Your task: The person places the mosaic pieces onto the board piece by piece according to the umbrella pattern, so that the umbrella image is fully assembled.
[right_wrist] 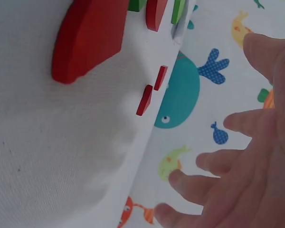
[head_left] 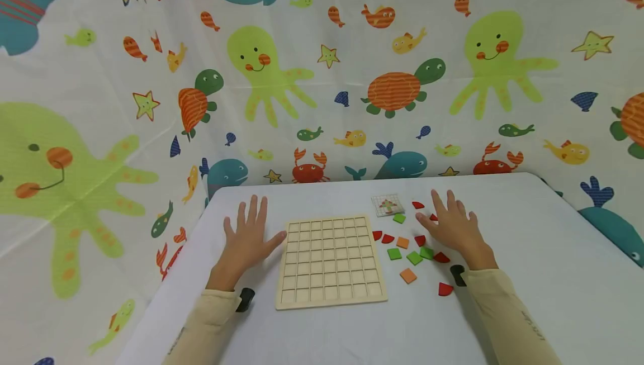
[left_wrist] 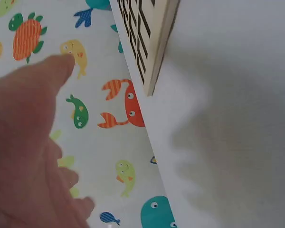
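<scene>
A pale wooden grid board [head_left: 330, 261] with rows of square recesses lies on the white table. My left hand [head_left: 247, 242] is spread just left of it, thumb near its upper left edge; whether they touch I cannot tell. In the left wrist view the board's corner [left_wrist: 154, 71] stands beyond the thumb. My right hand [head_left: 455, 225], fingers spread and holding nothing, hovers over scattered flat pieces. Among these are green squares [head_left: 394, 254], orange squares [head_left: 408, 275] and red quarter-round pieces [head_left: 445, 289]. The right wrist view shows a large red piece [right_wrist: 88, 42] nearby.
A small card [head_left: 388, 205] with a coloured grid pattern lies behind the pieces, right of the board. The white table [head_left: 548, 231] ends at the back against a hanging cloth [head_left: 302, 29] printed with sea animals. Dark wrist straps [head_left: 245, 299] show at both cuffs.
</scene>
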Demonstrator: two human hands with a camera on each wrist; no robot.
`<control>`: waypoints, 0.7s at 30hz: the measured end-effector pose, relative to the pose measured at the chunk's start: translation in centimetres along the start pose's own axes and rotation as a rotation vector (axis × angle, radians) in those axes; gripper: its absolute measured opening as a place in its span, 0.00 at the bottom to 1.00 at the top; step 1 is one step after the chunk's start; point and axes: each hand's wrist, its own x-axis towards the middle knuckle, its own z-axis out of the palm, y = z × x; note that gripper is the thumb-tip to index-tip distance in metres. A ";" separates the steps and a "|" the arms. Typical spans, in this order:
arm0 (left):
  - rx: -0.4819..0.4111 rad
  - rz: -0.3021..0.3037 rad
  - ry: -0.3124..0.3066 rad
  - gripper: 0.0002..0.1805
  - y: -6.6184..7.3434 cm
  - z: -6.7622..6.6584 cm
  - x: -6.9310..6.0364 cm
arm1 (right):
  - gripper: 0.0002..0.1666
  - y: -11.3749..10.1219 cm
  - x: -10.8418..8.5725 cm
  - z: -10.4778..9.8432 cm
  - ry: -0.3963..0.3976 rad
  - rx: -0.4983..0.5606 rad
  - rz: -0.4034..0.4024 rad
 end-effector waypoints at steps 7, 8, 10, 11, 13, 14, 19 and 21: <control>-0.104 0.093 -0.238 0.64 1.5 -0.2 -3.1 | 0.50 0.4 0.3 -0.5 -0.108 0.085 -0.015; -0.123 0.095 -0.262 0.66 1.7 -0.2 -3.6 | 0.48 0.4 0.4 -0.4 -0.117 0.100 -0.017; -0.149 0.098 -0.297 0.69 2.1 -0.3 -4.3 | 0.45 0.6 0.5 -0.1 -0.129 0.121 -0.028; -0.155 0.100 -0.314 0.70 2.3 -0.2 -4.6 | 0.44 0.7 0.6 0.0 -0.132 0.124 -0.036; -0.160 0.098 -0.358 0.71 2.5 -0.1 -5.1 | 0.41 0.8 0.7 0.2 -0.140 0.126 -0.044; -0.157 0.098 -0.381 0.72 2.5 0.1 -5.3 | 0.39 0.8 0.7 0.3 -0.140 0.117 -0.051; -0.101 0.090 -0.434 0.73 2.8 1.2 -5.8 | 0.30 1.3 0.8 0.2 -0.103 0.082 -0.095; -0.079 0.078 -0.432 0.74 3.2 1.5 -5.6 | 0.27 1.6 0.9 0.0 -0.085 0.071 -0.105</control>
